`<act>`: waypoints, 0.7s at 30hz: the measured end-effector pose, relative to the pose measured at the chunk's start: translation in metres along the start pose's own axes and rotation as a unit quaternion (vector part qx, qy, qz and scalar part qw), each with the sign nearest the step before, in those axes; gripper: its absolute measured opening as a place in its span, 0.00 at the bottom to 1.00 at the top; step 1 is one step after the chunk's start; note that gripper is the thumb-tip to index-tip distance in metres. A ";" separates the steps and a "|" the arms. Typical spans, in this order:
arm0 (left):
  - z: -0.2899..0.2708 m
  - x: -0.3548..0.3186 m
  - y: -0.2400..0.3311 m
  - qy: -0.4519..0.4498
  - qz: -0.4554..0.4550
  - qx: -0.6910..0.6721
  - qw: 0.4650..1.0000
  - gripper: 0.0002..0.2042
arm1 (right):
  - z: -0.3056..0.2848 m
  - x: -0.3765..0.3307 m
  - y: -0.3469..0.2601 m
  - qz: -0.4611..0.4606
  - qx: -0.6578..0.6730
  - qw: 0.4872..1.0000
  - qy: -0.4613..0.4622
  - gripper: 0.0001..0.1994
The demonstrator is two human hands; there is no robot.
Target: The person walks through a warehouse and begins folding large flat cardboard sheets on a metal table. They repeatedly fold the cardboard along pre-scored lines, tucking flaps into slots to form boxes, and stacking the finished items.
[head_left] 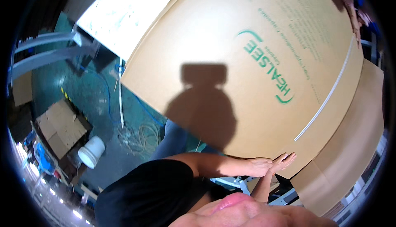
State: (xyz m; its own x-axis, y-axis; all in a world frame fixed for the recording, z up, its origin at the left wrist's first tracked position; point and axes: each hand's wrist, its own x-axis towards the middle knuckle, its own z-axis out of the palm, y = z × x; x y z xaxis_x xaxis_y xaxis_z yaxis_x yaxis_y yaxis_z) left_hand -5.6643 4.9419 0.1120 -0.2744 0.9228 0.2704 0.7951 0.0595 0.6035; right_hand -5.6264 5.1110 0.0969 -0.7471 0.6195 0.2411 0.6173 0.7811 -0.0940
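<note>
A large brown cardboard sheet [165, 78] with green print fills the middle of the head view. A thin white strip [326, 93] runs along its right part, close to a fold. My left hand [259, 166] is at the sheet's near edge, its fingers curled; what they hold, if anything, is hidden. Right beside it, almost touching, my right hand [284, 161] rests on the cardboard near the low end of the strip, fingers stretched out. Dark shadows fall across the sheet's middle.
Another person's hand [354, 21] is at the sheet's far right edge. A white tabletop [123, 16] lies under the far left. More cardboard [330, 177] extends on the right. On the green floor are a white bucket [91, 150], a cardboard box [62, 126] and coiled hose [144, 138].
</note>
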 end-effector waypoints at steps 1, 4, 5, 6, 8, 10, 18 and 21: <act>0.017 0.007 0.006 0.011 -0.023 0.003 1.000 0.09 | 0.003 0.005 0.003 -0.021 -0.003 1.000 0.005 0.27; 0.058 0.019 0.005 0.075 -0.030 0.009 0.997 0.08 | 0.008 0.006 0.003 -0.060 -0.036 0.997 0.016 0.26; 0.061 0.021 0.004 0.100 -0.019 0.033 0.994 0.09 | 0.005 0.000 0.002 -0.049 -0.038 0.998 0.015 0.26; 0.064 0.022 0.004 0.083 -0.005 0.038 0.996 0.09 | 0.003 -0.005 -0.001 -0.039 -0.031 0.999 0.020 0.26; 0.050 0.025 -0.006 -0.003 0.018 0.054 0.998 0.09 | 0.003 -0.006 -0.008 -0.033 -0.008 0.999 0.026 0.27; 0.020 0.023 -0.007 -0.055 0.054 0.055 0.995 0.10 | 0.002 -0.019 -0.003 0.006 -0.022 1.000 0.021 0.28; -0.004 0.029 -0.019 -0.084 0.071 0.091 0.990 0.18 | -0.001 -0.023 -0.019 0.039 -0.005 0.999 0.002 0.28; -0.008 0.030 -0.021 -0.051 0.057 0.089 0.993 0.18 | 0.003 -0.019 -0.012 0.024 -0.008 1.000 0.011 0.28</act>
State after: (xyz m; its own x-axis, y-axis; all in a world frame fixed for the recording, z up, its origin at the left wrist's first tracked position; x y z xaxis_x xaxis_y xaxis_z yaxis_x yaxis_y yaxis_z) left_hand -5.6935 4.9657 0.1132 -0.1280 0.9608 0.2459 0.9036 0.0108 0.4283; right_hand -5.6205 5.0899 0.0901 -0.7112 0.6543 0.2572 0.6562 0.7491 -0.0909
